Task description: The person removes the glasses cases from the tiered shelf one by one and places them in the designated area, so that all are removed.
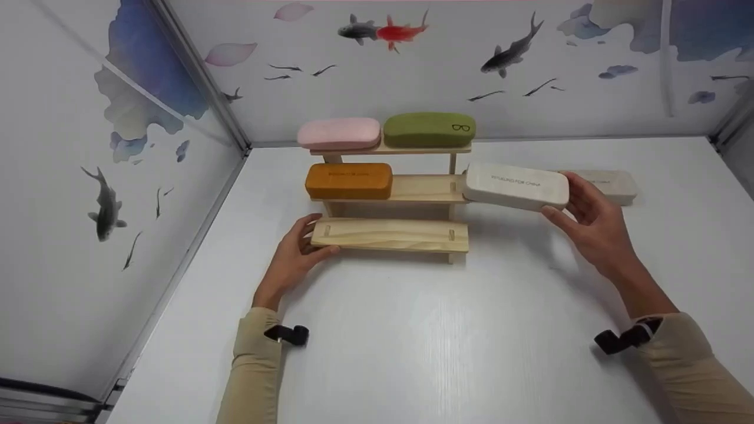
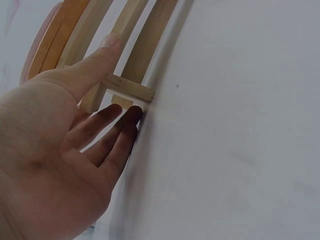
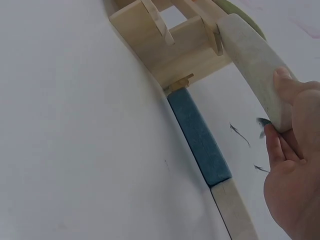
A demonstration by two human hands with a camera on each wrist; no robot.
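White case (image 1: 517, 185): position?

Off the table (image 1: 442, 330), slightly tilted, at the right end of the middle tier (image 1: 421, 187) of the wooden rack (image 1: 389, 228). Printed lettering faces up. Contact between case and tier: cannot tell.

Right hand (image 1: 601, 227)?

Pinches the case at its right end, thumb on the near side, fingers on the far side.

Left hand (image 1: 294, 250)?

Grips the left end of the rack's lowest tier; thumb along the front edge, other fingers round the end and behind. No case on that tier.

Other cases on the rack?

Orange case (image 1: 349, 181) on the left half of the middle tier. Pink case (image 1: 339, 132) and green case (image 1: 430, 129) side by side on the top tier, pink on the left; the green one bears a small glasses mark.

And on the table?

Right wrist view: blue case (image 3: 200, 137) near the rack, end to end with a pale case (image 1: 615, 185). Head view: pale case partly hidden behind the right hand.
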